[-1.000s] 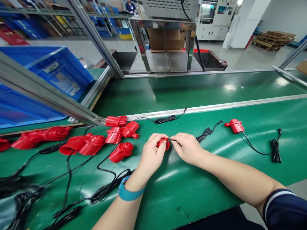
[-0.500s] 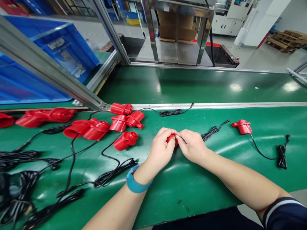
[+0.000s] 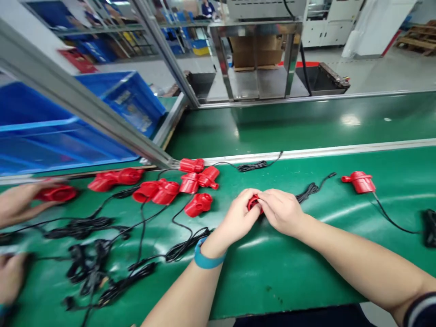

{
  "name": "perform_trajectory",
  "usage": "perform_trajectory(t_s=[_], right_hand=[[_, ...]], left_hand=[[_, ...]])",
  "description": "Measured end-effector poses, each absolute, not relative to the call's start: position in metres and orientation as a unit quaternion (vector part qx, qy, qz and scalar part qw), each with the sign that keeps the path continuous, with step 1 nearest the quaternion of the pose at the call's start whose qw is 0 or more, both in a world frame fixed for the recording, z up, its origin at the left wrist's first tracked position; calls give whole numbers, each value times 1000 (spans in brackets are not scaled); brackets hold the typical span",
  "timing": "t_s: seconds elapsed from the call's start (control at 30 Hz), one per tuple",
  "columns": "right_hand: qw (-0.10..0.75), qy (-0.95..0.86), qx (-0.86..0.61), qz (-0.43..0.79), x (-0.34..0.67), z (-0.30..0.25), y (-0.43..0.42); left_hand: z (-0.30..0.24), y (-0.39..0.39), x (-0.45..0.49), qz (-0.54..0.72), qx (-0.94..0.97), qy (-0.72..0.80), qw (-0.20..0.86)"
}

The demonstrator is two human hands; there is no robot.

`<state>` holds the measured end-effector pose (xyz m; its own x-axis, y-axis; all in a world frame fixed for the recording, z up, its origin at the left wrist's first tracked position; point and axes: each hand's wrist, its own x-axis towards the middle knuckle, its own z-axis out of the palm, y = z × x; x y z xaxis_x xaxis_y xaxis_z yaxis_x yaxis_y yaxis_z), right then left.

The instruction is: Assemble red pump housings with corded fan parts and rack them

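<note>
My left hand [image 3: 240, 217] is wrapped around a red plastic pump housing [image 3: 253, 202], holding it just above the green work surface with its round opening partly visible. My right hand [image 3: 281, 210] is closed in a pinch at the right rim of that housing; whatever lies between its fingertips is hidden. A bundled black cable [image 3: 308, 192] emerges from behind my right hand. To the left of my hands lies another red pump housing [image 3: 198, 205], with several more grouped behind it. A red pump housing with a cable [image 3: 363, 182] rests farther right.
At the far left, a co-worker's hand [image 3: 15, 204] touches a red housing [image 3: 57, 193]; their other hand [image 3: 12, 277] is below it. Tangled black cables [image 3: 80, 227] cover the left side. A metal frame post [image 3: 85, 104] slants before a blue crate [image 3: 68, 141].
The view has swung left and up, bringing the co-worker's hands into sight. My left hand still holds the housing, whose opening now shows more; my right hand stays pinched at its rim.
</note>
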<state>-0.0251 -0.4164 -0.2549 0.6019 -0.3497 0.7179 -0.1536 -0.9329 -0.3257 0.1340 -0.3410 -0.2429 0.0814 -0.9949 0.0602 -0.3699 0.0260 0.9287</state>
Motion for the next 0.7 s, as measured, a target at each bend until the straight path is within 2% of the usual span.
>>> perform_trajectory(t_s=[0.1,0.3,0.4,0.57,0.7], right_hand=[[130,120,-892,-416,-26,-255,-415],[137,130,-906,-378,-28,-258,-416],[139,143,-909,-367,-29,-262,-419],[134,116,-919,-352,-24,-273,-424],[114,117,-916,-366,-28,-247,-415]], left_hand=[[-241,-341,135,-379,587,-561,444],[-244,-339,131,-281,616,-575,459],[-246,-340,131,-273,637,-555,460],[-246,-337,140,-290,635,-589,407],[-252,-336,141,-190,692,-597,359]])
